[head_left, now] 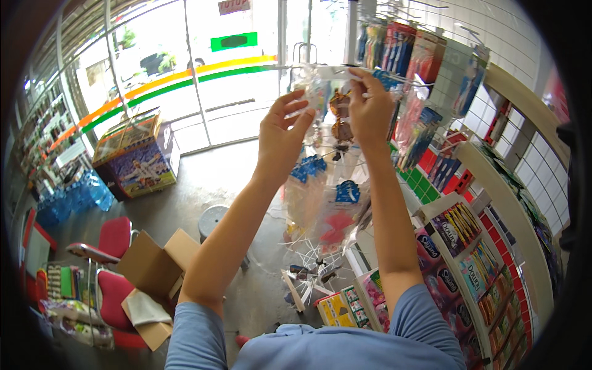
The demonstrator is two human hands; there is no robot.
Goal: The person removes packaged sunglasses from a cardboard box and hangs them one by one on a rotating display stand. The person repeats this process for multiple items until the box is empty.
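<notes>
While both arms reach up beside the wire display rack [320, 271], the left hand [280, 132] and right hand [370, 108] pinch a clear packet [330, 102] by its upper corners, apparently to hang it flat.

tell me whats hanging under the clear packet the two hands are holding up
Below the clear packet, held by the left hand and right hand, hang more clear packets with blue and red contents. The rack's lower hooks are mostly covered by them.
</notes>
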